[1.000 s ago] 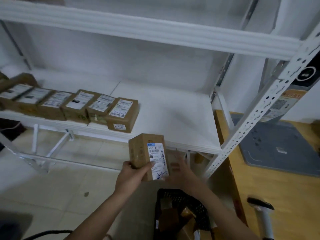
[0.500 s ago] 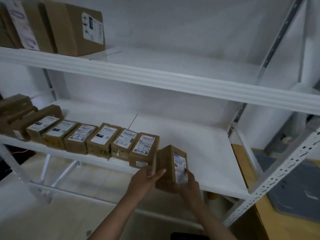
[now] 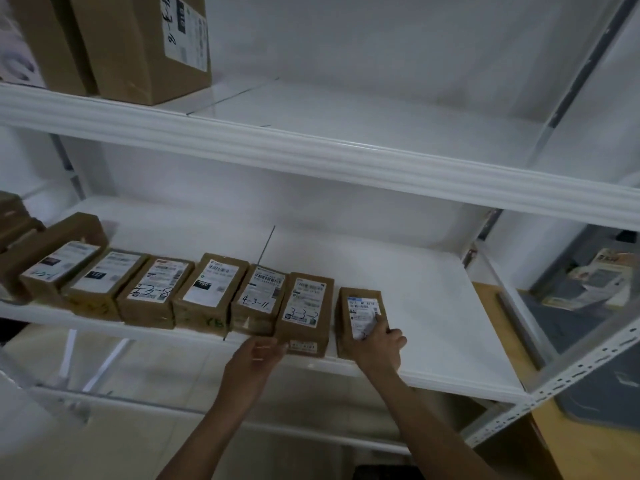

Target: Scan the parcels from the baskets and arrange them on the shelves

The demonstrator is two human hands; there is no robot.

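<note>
A small brown parcel (image 3: 360,304) with a white label lies on the middle white shelf (image 3: 433,323), at the right end of a row of several labelled parcels (image 3: 207,292). A narrow gap separates it from its neighbour marked 3-3-2 (image 3: 306,306). My right hand (image 3: 379,348) grips the small parcel's front end, with fingers curled over the label. My left hand (image 3: 254,356) hovers at the shelf's front edge below the 3-3-2 parcel, fingers loosely curled and holding nothing.
Bare shelf surface stretches to the right of the small parcel. Large cardboard boxes (image 3: 138,46) stand on the upper shelf (image 3: 346,157) at left. A perforated shelf post (image 3: 571,379) and a wooden table (image 3: 588,448) are at the right.
The small parcel went from held upright in both hands in front of the shelf to lying flat on it beside the row. My left hand let go and moved left.
</note>
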